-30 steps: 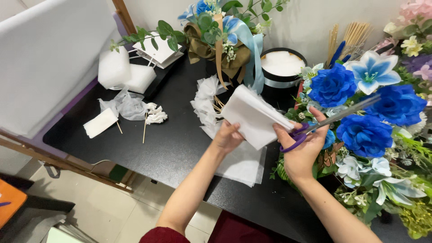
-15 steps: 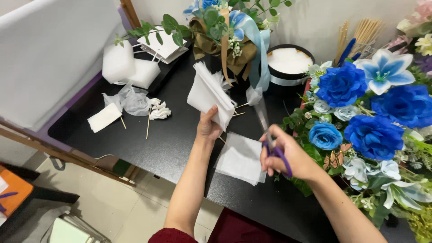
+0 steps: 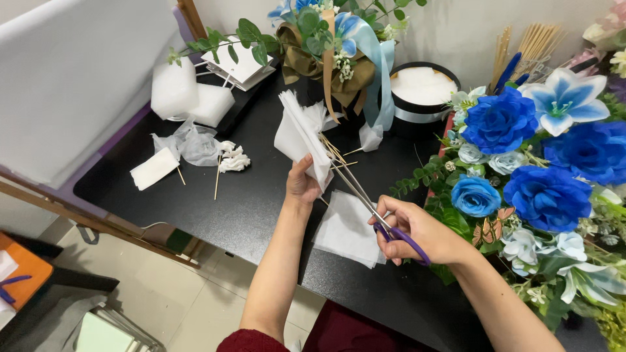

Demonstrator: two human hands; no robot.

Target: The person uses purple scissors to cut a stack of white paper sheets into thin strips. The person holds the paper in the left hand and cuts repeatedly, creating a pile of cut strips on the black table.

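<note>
**A:** What do I have in each hand?

**B:** My left hand (image 3: 302, 186) is raised over the black table (image 3: 261, 202), its grip pinched tight on the lower edge of a folded stack of white tissue sheets (image 3: 298, 135), which fans upward. My right hand (image 3: 417, 231) has its grip closed through the purple handles of a pair of scissors (image 3: 368, 205); the blades point up and left, their tips at the bottom corner of the stack.

**A:** Are the blades parted?

**B:** I can't tell; they look like one thin line.

**A:** What lies around them?

**B:** A flat pile of white sheets (image 3: 345, 229) sits on the table just below both hands. Blue artificial flowers (image 3: 541, 163) crowd the right side, a ribboned bouquet (image 3: 332, 52) stands behind the stack, and thin wooden sticks (image 3: 217, 179) lie to the left near a small white block (image 3: 154, 168).
</note>
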